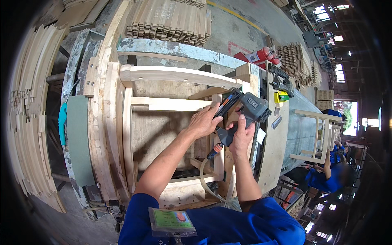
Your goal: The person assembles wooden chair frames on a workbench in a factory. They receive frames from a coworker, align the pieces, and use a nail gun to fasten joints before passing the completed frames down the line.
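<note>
A black and grey pneumatic nail gun (pixel 253 107) lies tilted above the right side of a pale wooden frame (pixel 173 73). Its handle is wrapped by my right hand (pixel 241 136), closed. My left hand (pixel 204 121) grips the long magazine, fingers partly hidden behind it. From the base of the handle, an orange-ringed coupling joins a clear air hose (pixel 201 179) that curves down toward my body. The gun's nose is near the frame's far right corner; whether it touches wood I cannot tell. The frame, with a curved far rail and a crossbar (pixel 169 103), rests inside a wooden jig (pixel 108 134).
Red fire extinguishers (pixel 261 55) and a yellow-green box (pixel 281 96) are at the right. Stacked wooden strips (pixel 30 118) stand left, more (pixel 169 20) beyond the bench. A teal-handled tool (pixel 62 123) hangs at the left edge. Co-workers in blue (pixel 324 179) work at far right.
</note>
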`<state>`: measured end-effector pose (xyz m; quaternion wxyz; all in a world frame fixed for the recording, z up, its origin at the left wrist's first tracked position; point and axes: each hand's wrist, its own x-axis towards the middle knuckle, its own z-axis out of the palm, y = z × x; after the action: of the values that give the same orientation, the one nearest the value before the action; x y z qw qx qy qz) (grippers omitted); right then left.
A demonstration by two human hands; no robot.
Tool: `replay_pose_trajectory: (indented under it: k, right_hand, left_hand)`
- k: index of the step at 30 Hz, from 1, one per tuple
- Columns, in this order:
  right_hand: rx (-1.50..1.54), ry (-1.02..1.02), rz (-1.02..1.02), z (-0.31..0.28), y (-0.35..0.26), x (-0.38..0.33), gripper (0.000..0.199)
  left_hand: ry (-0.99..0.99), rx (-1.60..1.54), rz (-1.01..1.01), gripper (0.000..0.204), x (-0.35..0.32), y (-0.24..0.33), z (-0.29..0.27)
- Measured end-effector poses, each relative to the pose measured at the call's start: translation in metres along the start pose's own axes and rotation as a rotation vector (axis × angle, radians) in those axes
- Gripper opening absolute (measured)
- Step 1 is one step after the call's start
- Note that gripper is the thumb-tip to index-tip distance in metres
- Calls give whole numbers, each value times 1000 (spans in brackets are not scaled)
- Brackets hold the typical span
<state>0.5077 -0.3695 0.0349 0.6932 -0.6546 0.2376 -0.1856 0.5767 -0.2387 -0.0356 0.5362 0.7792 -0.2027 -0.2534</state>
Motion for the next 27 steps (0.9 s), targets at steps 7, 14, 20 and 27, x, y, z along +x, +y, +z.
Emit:
replay_pose_trajectory:
  k: [7,14,20,27]
  right_hand:
    - [-139,26,-132,13,12,-9,29]
    - [-498,-265,-310,40,25,-44,33]
    - [-999,-972,-746,118,-16,-58,70]
    - [-1236,-1070,-1223,174,-23,-39,66]
  left_hand:
    - [120,-2,71,63,2,-12,9]
    - [430,-796,-129,63,-79,6,-27]
    - [584,-1278,-223,60,-165,24,-118]
    - [667,-1473,107,51,-172,-17,-138]
